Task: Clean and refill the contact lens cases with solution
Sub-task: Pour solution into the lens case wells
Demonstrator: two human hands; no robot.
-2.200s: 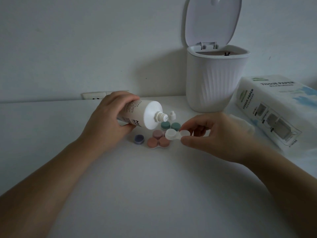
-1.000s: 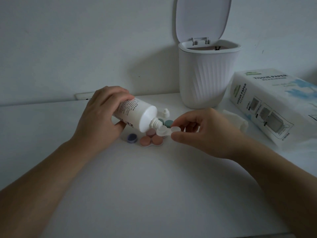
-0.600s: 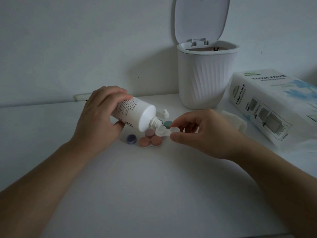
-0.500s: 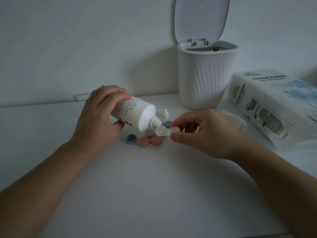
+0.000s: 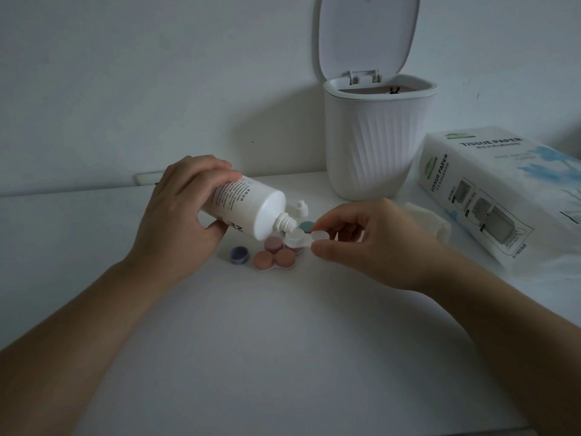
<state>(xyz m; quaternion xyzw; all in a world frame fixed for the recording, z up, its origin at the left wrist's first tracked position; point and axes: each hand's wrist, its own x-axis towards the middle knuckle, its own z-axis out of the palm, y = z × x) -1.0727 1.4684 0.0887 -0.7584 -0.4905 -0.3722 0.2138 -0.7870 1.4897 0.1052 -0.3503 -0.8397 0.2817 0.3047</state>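
Left hand (image 5: 176, 215) wrapped around white solution bottle (image 5: 248, 209), bottle tipped down to the right, cap off, nozzle (image 5: 286, 224) aimed into left well of white lens case (image 5: 306, 238). Nozzle tip just above or touching that well, cannot tell which. Liquid in the well not visible. Right hand (image 5: 371, 240) pinching right end of the white lens case between thumb and fingertips, case held just above the table (image 5: 283, 341), right well facing camera.

Pink lens case (image 5: 275, 256) flat on table under the bottle, three round pink caps showing, closed, contents hidden. Small blue cap (image 5: 239, 254) alone on table, just left of pink case. Teal cap (image 5: 306, 226) behind the white case, partly hidden by right fingers. White bottle cap (image 5: 300, 207) standing on table just beyond the nozzle.

White ribbed bin (image 5: 374, 146) far right against wall, lid (image 5: 367, 36) flipped up, something brownish inside near the rim, too dim to identify. Tissue pack (image 5: 490, 190) on the right, printed TISSUE PAPER, lying on its side. Crumpled white tissue (image 5: 430, 220) between right hand and pack. Wall outlet (image 5: 147, 177) at far table edge behind left hand.
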